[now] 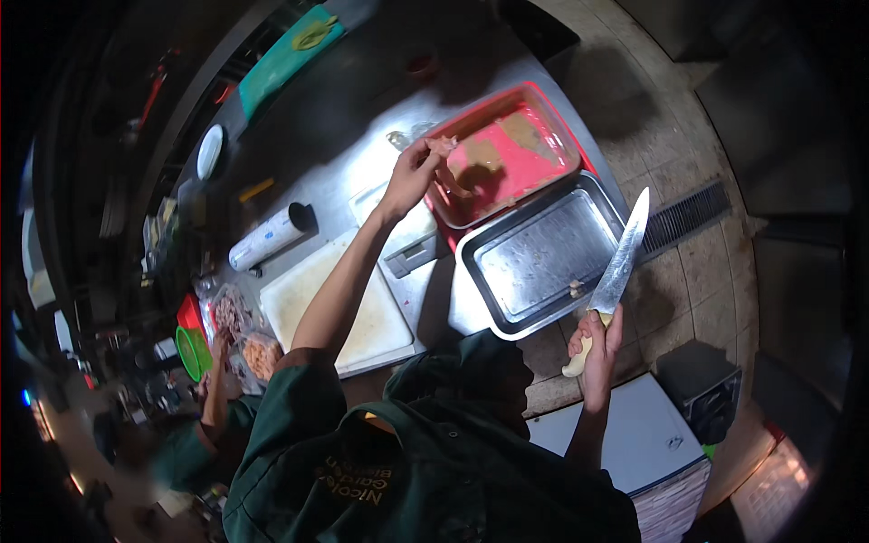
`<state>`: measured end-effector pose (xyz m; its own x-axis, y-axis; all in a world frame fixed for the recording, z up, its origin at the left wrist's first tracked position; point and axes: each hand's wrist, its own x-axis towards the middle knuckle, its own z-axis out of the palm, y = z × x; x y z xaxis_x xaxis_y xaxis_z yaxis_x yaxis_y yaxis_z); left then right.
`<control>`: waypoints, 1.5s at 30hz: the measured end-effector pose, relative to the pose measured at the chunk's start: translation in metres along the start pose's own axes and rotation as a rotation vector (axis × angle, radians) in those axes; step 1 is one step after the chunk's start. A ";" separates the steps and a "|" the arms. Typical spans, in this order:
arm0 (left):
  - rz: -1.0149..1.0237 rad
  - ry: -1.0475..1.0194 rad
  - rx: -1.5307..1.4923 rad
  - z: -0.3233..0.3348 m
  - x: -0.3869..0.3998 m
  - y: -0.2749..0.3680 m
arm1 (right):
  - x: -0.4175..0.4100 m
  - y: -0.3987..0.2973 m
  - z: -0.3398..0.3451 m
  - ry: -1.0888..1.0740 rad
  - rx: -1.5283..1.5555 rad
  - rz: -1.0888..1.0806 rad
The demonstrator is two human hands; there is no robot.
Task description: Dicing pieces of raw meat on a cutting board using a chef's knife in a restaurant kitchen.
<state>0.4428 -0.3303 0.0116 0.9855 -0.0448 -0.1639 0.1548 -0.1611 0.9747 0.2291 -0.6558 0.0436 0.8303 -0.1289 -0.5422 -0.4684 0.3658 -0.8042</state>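
Observation:
My left hand [411, 178] pinches a small piece of raw meat [442, 145] at the near left rim of a red plastic tub [494, 182]. Wet, brownish patches cover parts of the tub's floor. Off to the right, my right hand [597, 345] grips a large kitchen knife [619, 256] by its cream handle, blade pointing up and away. The blade passes over the right rim of a rectangular steel tray [536, 261], which stands against the tub and has small scraps near one corner.
A white cutting board [366, 298] lies left of the tray, by a grey-white container [411, 254] and a plastic-film roll [268, 237]. A co-worker's hand [220, 343] is among bags of meat [261, 356]. A green board [285, 61] lies at the far edge; a white-topped cabinet [638, 434] stands right.

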 end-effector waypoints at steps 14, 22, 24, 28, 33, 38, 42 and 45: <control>-0.181 0.874 -0.049 -0.124 -0.284 -0.136 | 0.047 0.052 0.049 -0.671 -0.782 -0.200; -0.362 0.946 0.031 -0.109 -0.355 -0.160 | 0.018 0.121 0.152 -1.087 -1.242 -0.881; -0.264 0.926 0.078 -0.110 -0.343 -0.157 | 0.010 0.125 0.182 -1.050 -1.338 -0.724; -0.196 0.816 0.465 -0.109 -0.312 -0.123 | 0.004 0.136 0.204 -0.966 -1.504 -0.655; -0.190 0.792 0.533 -0.106 -0.302 -0.150 | -0.010 0.139 0.215 -0.984 -1.686 -0.604; -0.033 0.740 0.452 -0.103 -0.315 -0.155 | -0.022 0.155 0.239 -0.942 -1.738 -0.519; -0.025 0.634 0.456 -0.104 -0.331 -0.153 | -0.010 0.183 0.263 -0.934 -1.722 -0.579; -0.075 0.615 0.458 -0.102 -0.343 -0.155 | -0.008 0.186 0.286 -0.907 -1.723 -0.605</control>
<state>0.0879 -0.1893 -0.0677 0.8558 0.5171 0.0173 0.3106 -0.5403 0.7821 0.2219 -0.3235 -0.0325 0.5840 0.7286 -0.3580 0.5796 -0.6830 -0.4445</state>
